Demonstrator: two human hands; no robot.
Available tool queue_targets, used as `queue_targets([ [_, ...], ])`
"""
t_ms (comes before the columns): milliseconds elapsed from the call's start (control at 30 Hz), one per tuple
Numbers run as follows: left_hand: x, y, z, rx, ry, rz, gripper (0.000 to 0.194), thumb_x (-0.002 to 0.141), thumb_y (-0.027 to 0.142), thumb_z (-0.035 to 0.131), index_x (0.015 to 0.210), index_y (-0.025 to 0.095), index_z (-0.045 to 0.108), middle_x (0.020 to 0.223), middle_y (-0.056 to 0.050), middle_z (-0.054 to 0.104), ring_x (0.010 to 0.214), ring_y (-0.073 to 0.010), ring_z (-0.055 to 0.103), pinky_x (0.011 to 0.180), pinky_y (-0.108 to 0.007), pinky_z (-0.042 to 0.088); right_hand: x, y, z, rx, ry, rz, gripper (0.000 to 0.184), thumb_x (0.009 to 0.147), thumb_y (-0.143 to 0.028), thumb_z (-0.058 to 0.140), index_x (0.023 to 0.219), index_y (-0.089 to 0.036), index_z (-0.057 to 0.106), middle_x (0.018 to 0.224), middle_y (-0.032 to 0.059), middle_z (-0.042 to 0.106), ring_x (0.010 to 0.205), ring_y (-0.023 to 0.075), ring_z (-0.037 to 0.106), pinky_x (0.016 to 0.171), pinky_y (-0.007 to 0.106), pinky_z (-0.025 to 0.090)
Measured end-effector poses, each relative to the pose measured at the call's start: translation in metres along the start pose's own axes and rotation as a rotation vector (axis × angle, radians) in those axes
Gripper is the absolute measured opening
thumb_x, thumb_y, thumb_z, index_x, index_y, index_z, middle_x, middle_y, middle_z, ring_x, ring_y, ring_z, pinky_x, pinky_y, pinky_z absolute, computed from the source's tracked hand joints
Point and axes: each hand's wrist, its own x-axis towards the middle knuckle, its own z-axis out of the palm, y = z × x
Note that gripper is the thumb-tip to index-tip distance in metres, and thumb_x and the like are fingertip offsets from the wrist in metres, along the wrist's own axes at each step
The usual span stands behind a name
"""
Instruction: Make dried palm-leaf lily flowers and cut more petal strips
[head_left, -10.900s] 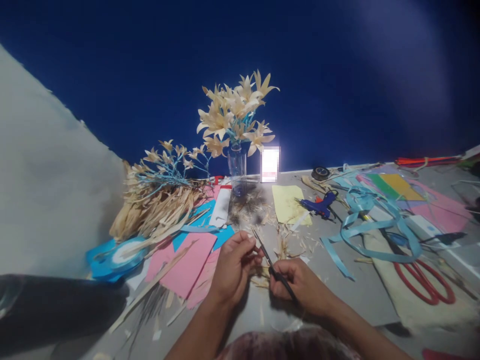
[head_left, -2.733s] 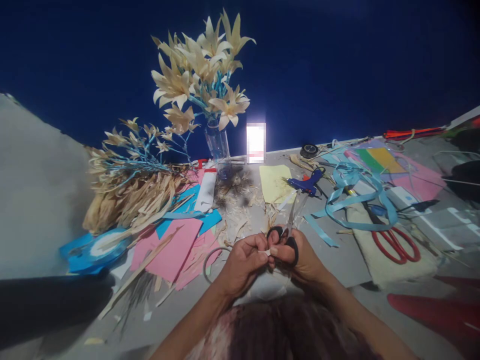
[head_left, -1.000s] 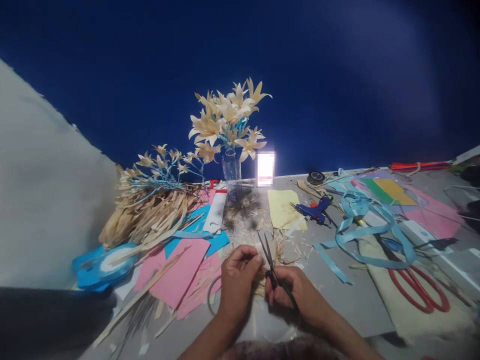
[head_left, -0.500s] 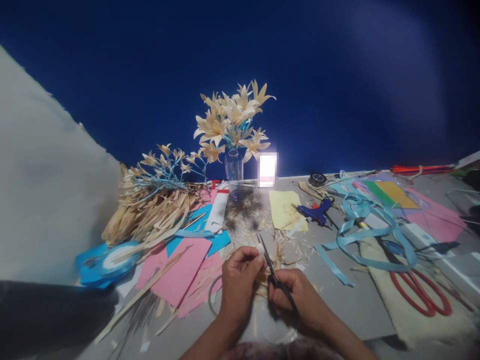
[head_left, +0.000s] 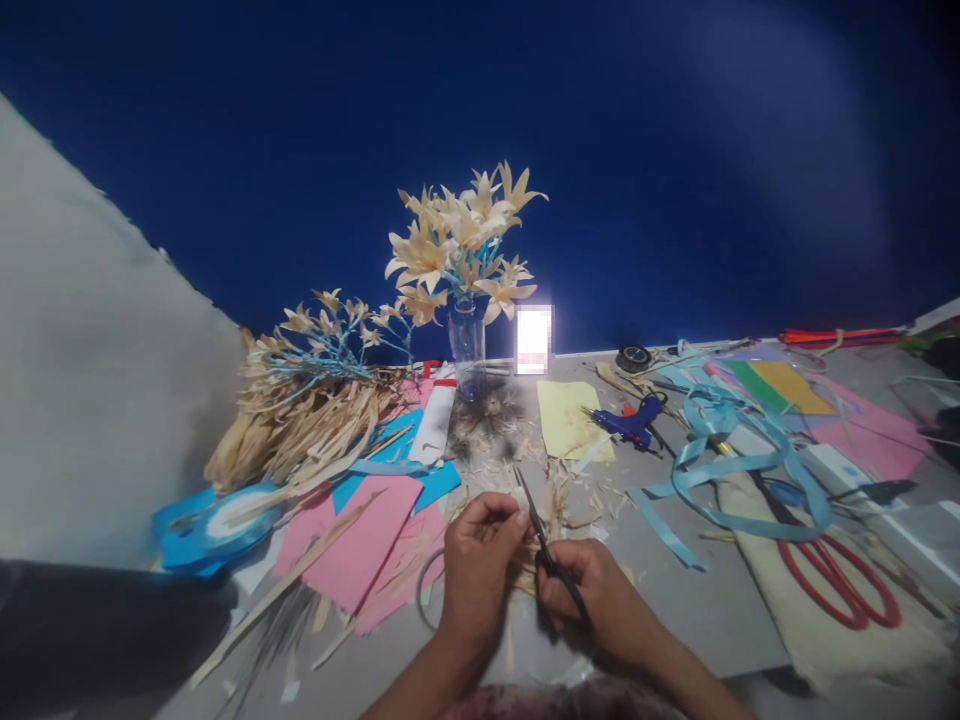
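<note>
Near the front of the table, my left hand pinches a small pale piece of dried husk between thumb and fingers. Its lower part is hidden by the fingers. My right hand is wrapped round the handles of dark scissors. The blades point up and away, close beside the pale piece and the left fingertips. Whether they touch it I cannot tell. Husk scraps lie on the table just beyond both hands.
A clear vase of pale flowers stands at the back. Left are husk strips, pink paper and a blue ribbon roll. Right are a blue glue gun, loose blue ribbon and red-handled scissors.
Almost nothing differs. Both hands, the pale piece and the scissors hold nearly the same place; the view has shifted very slightly.
</note>
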Motion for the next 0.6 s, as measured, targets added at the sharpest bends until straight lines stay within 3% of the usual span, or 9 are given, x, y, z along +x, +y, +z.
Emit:
queue_targets([
  [167, 0.0, 0.001, -0.001, -0.027, -0.042, -0.028, 0.027, 0.071, 0.032, 0.081, 0.083, 0.018, 0.062, 0.065, 0.0, 0.067, 0.055, -0.0112, 0.058, 0.055, -0.022, 0.045, -0.001, -0.001, 0.002, 0.01, 0.015, 0.009, 0.04, 0.065, -0.05, 0.073, 0.055, -0.019, 0.052, 0.044, -0.0033, 0.049, 0.041, 0.0102, 0.043, 0.042, 0.02, 0.032],
  [600, -0.003, 0.014, -0.001, -0.052, -0.106, -0.055, 0.029, 0.069, 0.037, 0.082, 0.076, 0.018, 0.061, 0.068, -0.002, 0.066, 0.058, -0.0134, 0.059, 0.058, -0.023, 0.047, -0.001, 0.009, 0.0, 0.031, -0.006, 0.049, 0.04, 0.065, -0.049, 0.076, 0.054, -0.018, 0.052, 0.042, -0.0052, 0.048, 0.038, 0.0066, 0.037, 0.04, 0.018, 0.027],
])
